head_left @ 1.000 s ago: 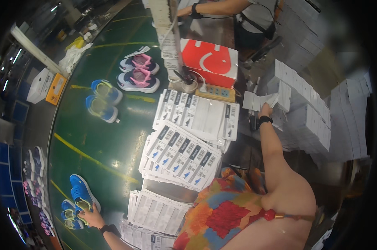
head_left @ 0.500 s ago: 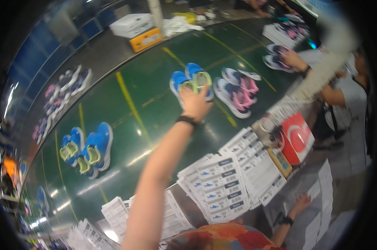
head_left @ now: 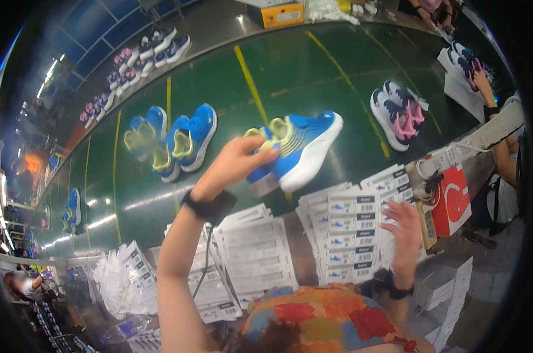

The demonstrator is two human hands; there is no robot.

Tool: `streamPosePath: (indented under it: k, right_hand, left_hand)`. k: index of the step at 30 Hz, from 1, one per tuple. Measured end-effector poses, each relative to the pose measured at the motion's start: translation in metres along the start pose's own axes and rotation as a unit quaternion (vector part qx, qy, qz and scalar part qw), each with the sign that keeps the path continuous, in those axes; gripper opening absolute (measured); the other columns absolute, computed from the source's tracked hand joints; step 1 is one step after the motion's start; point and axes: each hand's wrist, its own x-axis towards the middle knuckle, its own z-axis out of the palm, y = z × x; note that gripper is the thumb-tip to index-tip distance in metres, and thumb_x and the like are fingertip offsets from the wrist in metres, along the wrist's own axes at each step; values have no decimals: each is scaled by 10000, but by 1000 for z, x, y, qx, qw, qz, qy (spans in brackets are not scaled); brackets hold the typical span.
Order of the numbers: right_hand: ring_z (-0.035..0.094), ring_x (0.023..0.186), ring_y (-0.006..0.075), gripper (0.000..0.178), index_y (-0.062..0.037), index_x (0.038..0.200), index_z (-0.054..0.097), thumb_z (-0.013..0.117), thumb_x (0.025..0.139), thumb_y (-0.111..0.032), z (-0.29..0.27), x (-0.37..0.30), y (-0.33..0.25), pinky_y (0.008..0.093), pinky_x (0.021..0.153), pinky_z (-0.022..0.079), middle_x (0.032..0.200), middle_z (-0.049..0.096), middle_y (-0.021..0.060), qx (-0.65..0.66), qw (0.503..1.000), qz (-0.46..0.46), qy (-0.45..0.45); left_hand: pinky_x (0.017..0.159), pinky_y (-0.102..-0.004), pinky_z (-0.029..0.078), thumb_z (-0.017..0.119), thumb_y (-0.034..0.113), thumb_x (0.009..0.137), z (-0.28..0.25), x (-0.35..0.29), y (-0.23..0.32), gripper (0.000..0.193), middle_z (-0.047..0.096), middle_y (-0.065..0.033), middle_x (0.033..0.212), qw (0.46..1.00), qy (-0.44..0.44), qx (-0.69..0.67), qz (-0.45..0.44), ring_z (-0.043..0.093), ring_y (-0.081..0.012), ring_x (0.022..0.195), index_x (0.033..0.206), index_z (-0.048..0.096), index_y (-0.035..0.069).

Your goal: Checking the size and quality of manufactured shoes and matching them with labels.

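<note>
My left hand (head_left: 237, 162) grips a pair of blue sneakers (head_left: 310, 141) with lime-green linings by their heel openings. The pair is tilted, and the front shoe turns its white sole edge toward me. Above printed label sheets (head_left: 351, 238), which carry small blue shoe pictures, my right hand (head_left: 404, 235) is open with its fingers apart and nothing visible in it. Left of the held pair, more blue sneakers (head_left: 198, 135) stand on the green work surface (head_left: 231, 88). A navy, white and pink pair (head_left: 390, 117) stands to the right.
Several dark and pink shoes (head_left: 137, 67) line the far left ledge. An orange box (head_left: 282, 15) stands at the back. A red box (head_left: 455, 197) and cables are at right, by a white post (head_left: 472, 141). A co-worker's hand (head_left: 483, 82) touches shoes at far right.
My left hand has tightened on the blue sneakers and tilted them, nearer to me. My right hand has risen from the lower right to over the label sheets. The whole view has shifted.
</note>
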Motion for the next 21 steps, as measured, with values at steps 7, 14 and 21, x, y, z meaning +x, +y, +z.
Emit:
streamPosePath:
  k: [7,14,21]
  right_hand:
    - [275,1396,424,790,-9,1461,310,714,862,-329,138,-8,11,480,1110,298,1534,223,260,-231,903,-28,-361]
    - [567,1134,385,447,2,1117,607,780,733,-146,137,2,27,427,972,475,1255,580,178,-334,879,-217,-263]
    - [656,813,302,230,2,911,673,755,720,-96,164,66,21,365,677,518,877,677,125,-296,831,-334,-332]
  left_hand:
    - [586,-376,397,781,284,708,116,-180,1,249,488,-82,728,921,123,367,53,517,-254,687,770,622,102]
    - [624,-356,479,850,77,626,100,-203,-25,324,685,-94,892,885,329,323,62,632,-253,757,892,672,27]
    - [592,-359,453,829,142,616,58,-159,-40,342,652,-86,805,938,201,249,136,598,-260,690,905,674,44]
